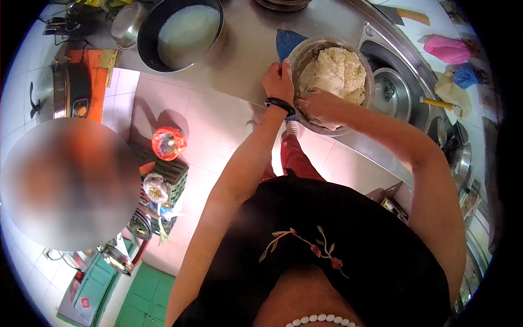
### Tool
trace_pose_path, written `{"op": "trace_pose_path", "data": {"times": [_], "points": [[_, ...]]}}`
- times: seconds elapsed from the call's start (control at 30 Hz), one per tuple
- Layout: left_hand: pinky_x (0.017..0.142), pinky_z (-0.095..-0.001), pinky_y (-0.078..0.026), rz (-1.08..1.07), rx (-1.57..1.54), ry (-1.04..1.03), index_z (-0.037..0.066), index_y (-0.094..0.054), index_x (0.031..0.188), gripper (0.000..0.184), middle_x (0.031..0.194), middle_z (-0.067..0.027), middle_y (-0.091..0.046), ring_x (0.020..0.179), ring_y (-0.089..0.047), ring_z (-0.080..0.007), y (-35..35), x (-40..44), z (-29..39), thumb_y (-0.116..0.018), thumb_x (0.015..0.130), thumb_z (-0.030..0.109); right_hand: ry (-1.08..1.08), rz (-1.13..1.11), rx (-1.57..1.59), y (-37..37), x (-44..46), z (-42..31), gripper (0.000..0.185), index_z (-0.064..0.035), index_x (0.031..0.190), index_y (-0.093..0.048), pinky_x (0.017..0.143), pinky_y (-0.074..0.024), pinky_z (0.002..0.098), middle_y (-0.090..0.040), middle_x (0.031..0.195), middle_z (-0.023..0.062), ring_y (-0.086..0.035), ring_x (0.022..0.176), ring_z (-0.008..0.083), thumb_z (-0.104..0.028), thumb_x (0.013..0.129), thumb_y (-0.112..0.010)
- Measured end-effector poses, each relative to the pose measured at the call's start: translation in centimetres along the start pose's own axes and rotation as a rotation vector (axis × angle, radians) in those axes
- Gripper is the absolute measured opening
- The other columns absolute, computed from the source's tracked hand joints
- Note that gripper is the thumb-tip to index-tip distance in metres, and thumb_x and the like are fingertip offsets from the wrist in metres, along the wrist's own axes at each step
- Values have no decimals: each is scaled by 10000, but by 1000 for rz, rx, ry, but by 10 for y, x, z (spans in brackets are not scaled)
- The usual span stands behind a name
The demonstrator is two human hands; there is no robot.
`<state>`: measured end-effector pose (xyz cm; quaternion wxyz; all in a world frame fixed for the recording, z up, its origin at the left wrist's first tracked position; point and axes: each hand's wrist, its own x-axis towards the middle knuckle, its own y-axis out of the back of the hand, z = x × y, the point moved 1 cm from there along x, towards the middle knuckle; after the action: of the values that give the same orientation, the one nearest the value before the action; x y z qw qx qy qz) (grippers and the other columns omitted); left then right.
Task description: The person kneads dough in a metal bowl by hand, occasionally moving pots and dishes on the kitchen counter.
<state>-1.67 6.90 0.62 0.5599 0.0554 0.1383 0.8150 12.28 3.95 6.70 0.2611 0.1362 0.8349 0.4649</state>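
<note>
A metal bowl (pixel 371 82) stands at the counter's front edge, holding a large lump of pale, sticky dough (pixel 343 73). My left hand (pixel 278 82), with a dark bracelet at the wrist, is closed on the bowl's left rim. Inside the near left side of the bowl, my right hand (pixel 318 106) presses into the dough with its fingers curled and partly hidden. A blue cloth (pixel 289 43) lies against the bowl's far left side.
Left along the steel counter (pixel 245 60) stands a dark pot (pixel 144 41) of cloudy liquid. A sink with a metal basin (pixel 400 90) is on the right, near a yellow-handled tool (pixel 436 102) and a cleaver (pixel 411 15). A red bag (pixel 169 143) sits on the floor.
</note>
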Motion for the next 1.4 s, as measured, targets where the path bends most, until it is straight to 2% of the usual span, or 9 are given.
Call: {"op": "trace_pose_path", "data": {"times": [0.17,0.3,0.37,0.6,0.8,1.0,1.1,1.3,1.4], "points": [[511,-402,-381,3,43,-48,-3,-476,659,397,596,-213,-486,522,-415,-364,1,0,10,-586,908,286,-508,-79,192,-15,33,18,275,-11,1038,-591,696,-523,393,-621,900,177,-635,831,357,-81,772,-583],[499,-371,-366,5,102,-90,-13,-509,672,348,566,-175,-470,496,-366,-236,1,-2,9,-582,907,234,-567,601,166,-6,50,47,272,4,1042,-584,802,-484,421,-605,1002,217,-593,938,372,-82,783,-576],[510,-414,-383,8,87,-105,0,-500,676,352,616,-221,-500,544,-436,-365,-3,-6,4,-568,916,249,-639,950,116,-41,53,62,269,13,1045,-583,862,-454,434,-588,1070,238,-563,1003,376,-82,794,-565],[517,-442,-407,-70,157,-95,18,-513,686,330,628,-232,-533,587,-513,-426,7,0,8,-556,921,245,-1186,1068,456,-4,68,60,437,16,1183,-542,941,-407,432,-558,1167,226,-508,1099,374,-222,823,-614],[498,-382,-365,3,158,-192,-8,-463,666,352,588,-209,-431,514,-330,-276,1,0,10,-570,914,218,-723,676,53,-65,57,38,241,12,992,-597,771,-487,460,-610,1000,247,-604,935,368,-136,808,-551],[498,-391,-360,17,96,-128,-6,-460,654,365,581,-203,-429,510,-333,-259,2,-1,12,-567,917,225,-221,79,177,-10,11,2,172,2,906,-619,751,-483,452,-612,858,217,-610,857,375,-110,797,-547],[495,-365,-361,31,53,-116,-8,-474,666,358,578,-196,-427,511,-330,-227,2,-1,11,-570,918,228,-46,313,213,-4,11,4,175,-5,906,-637,749,-492,444,-644,877,199,-618,832,380,-106,790,-554],[520,-291,-345,0,-223,-39,9,-481,674,352,568,-29,-411,584,-344,-103,-5,1,-7,-543,943,227,-509,1082,131,-15,53,42,126,-16,850,-627,747,-494,426,-634,861,176,-617,859,362,-91,793,-545],[523,-267,-325,-17,-250,-71,30,-468,666,355,615,42,-398,611,-336,-78,-2,-4,1,-535,953,228,-646,990,127,-18,59,38,119,-13,836,-625,707,-499,421,-636,835,176,-623,822,367,-77,791,-534]]}}
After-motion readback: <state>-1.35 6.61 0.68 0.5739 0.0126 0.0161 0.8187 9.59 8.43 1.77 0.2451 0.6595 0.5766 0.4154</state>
